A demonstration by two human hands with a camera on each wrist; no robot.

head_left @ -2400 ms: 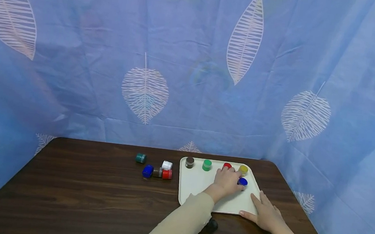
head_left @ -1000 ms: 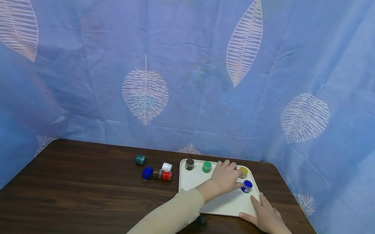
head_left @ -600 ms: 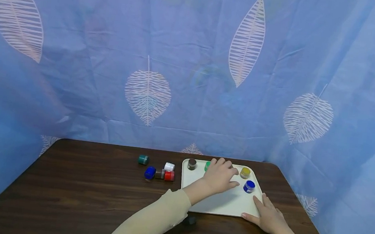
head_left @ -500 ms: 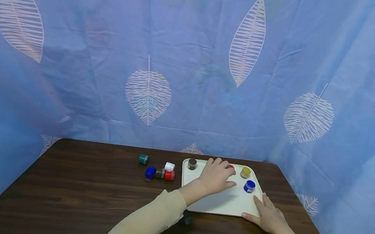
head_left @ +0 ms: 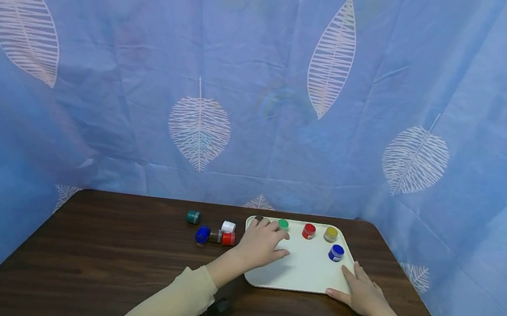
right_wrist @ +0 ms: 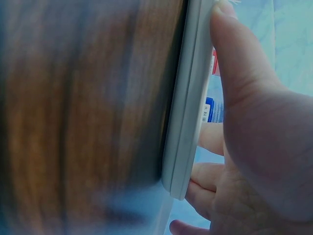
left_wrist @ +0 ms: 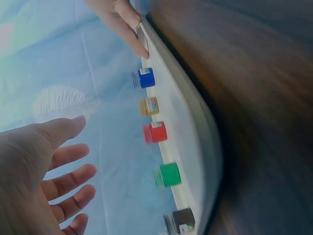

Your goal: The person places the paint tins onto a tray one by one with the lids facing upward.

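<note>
My left hand (head_left: 259,241) hovers over the left part of the white tray (head_left: 297,276), fingers loosely bent and apart, with nothing in them. In the left wrist view a row of small paint jars stands on the tray: blue (left_wrist: 146,78), yellow (left_wrist: 149,106), red (left_wrist: 155,132), green (left_wrist: 167,175) and dark brown (left_wrist: 183,220). Its fingers partly cover the brown jar in the head view. My right hand (head_left: 366,293) rests at the tray's front right corner, its straight thumb along the front rim and its fingers along the right side.
Left of the tray, more jars lie on the dark wooden table (head_left: 84,264): teal (head_left: 193,217), white (head_left: 228,227), blue (head_left: 202,234), brown (head_left: 215,236) and red (head_left: 228,239). A blue leaf-patterned curtain (head_left: 256,127) hangs behind the table.
My left hand has let go of the blue jar, which stands a little nearer the right edge, and has swept left over the tray, uncovering the red jar. My right hand stays put.
</note>
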